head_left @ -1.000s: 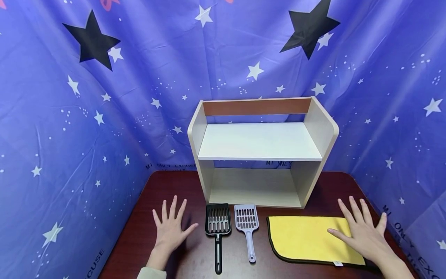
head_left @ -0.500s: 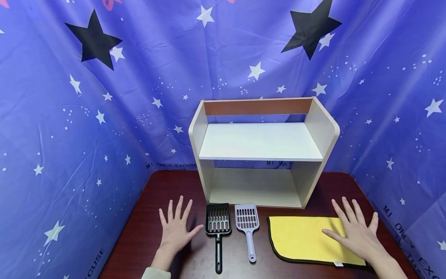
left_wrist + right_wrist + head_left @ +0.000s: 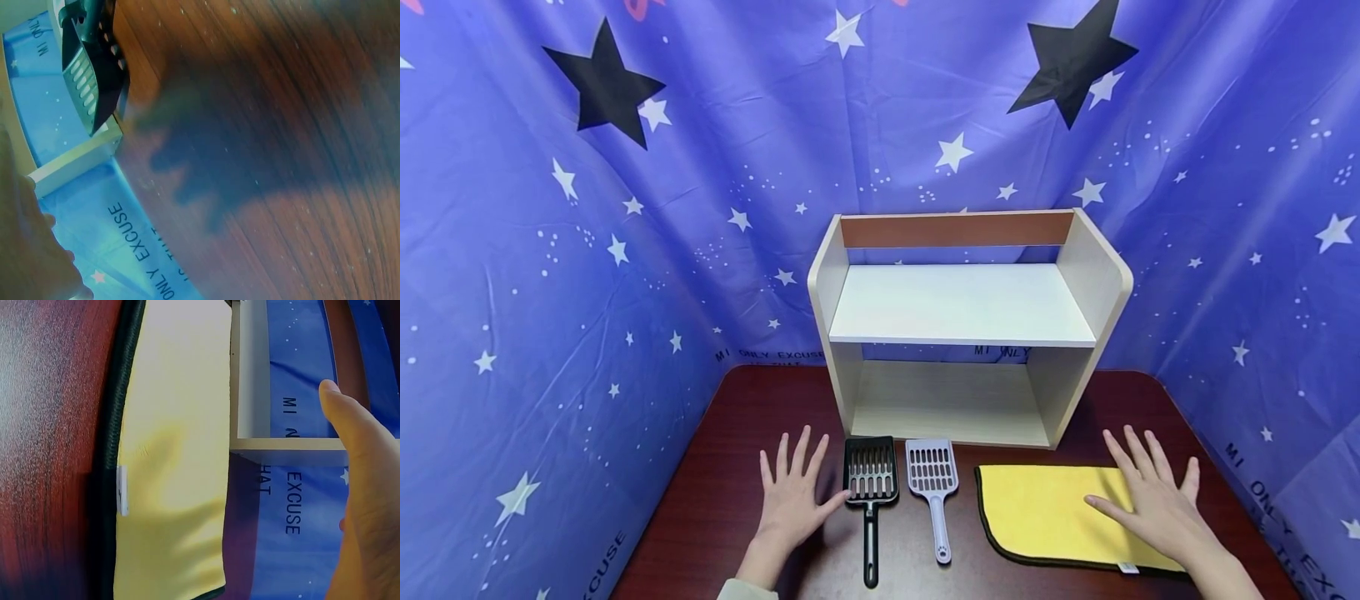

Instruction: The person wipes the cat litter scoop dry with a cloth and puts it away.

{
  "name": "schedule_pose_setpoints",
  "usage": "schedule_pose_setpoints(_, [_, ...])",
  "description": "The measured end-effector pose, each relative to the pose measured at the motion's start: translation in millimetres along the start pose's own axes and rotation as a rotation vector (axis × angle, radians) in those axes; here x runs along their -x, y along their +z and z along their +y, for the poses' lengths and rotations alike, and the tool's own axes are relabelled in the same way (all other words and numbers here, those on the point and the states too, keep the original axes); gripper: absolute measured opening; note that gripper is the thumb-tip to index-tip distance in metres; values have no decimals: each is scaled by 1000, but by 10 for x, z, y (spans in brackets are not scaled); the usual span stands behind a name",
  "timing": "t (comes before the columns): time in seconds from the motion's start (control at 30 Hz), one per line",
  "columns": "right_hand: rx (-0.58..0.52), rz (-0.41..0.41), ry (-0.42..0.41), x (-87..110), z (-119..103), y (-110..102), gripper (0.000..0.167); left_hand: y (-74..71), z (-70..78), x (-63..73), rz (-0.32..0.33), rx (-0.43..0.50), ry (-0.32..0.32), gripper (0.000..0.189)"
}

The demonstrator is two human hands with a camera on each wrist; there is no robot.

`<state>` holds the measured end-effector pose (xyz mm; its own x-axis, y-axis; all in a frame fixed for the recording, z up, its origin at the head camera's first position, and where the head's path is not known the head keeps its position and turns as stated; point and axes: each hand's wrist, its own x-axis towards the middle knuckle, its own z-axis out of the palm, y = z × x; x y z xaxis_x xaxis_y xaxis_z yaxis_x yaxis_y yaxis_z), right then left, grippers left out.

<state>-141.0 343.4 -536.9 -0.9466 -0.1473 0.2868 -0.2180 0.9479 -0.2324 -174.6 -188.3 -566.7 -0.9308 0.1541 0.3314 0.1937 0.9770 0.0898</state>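
Note:
My left hand [image 3: 792, 506], fingers spread, hovers over the table just left of a black slotted litter scoop [image 3: 870, 479]. Its thumb tip comes right to the scoop's edge in the head view, and its shadow falls on the wood in the left wrist view. To the right of the black scoop lies a pale lilac litter scoop [image 3: 937, 508] with a paw mark on the handle. A folded yellow cloth [image 3: 1045, 517] with dark edging lies further right. Above the cloth's right part my right hand [image 3: 1157, 504] is spread and holds nothing; its thumb [image 3: 350, 419] shows in the right wrist view.
A two-tier wooden shelf [image 3: 962, 343] stands at the back of the dark red table [image 3: 752, 408], just behind the scoops. Blue star-printed curtains [image 3: 737, 167] enclose the back and both sides.
Both hands have drifted inward: the left one to the right, toward the black scoop, the right one to the left over the cloth. The scoops, cloth and shelf have stayed put.

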Motion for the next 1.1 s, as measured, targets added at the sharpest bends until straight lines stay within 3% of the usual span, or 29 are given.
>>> schedule_pose_setpoints(0.37, [-9, -13, 4, -24, -33, 70, 107, 42, 119, 46, 9, -8, 11, 99])
schedule_pose_setpoints(0.83, [-30, -8, 3, -23, -24, 147, 106, 127, 226, 98, 74, 10, 39, 101])
schedule_pose_setpoints(1.1, [-27, -24, 26, -9, -36, 158, 105, 131, 281, 128, 19, 8, 37, 99])
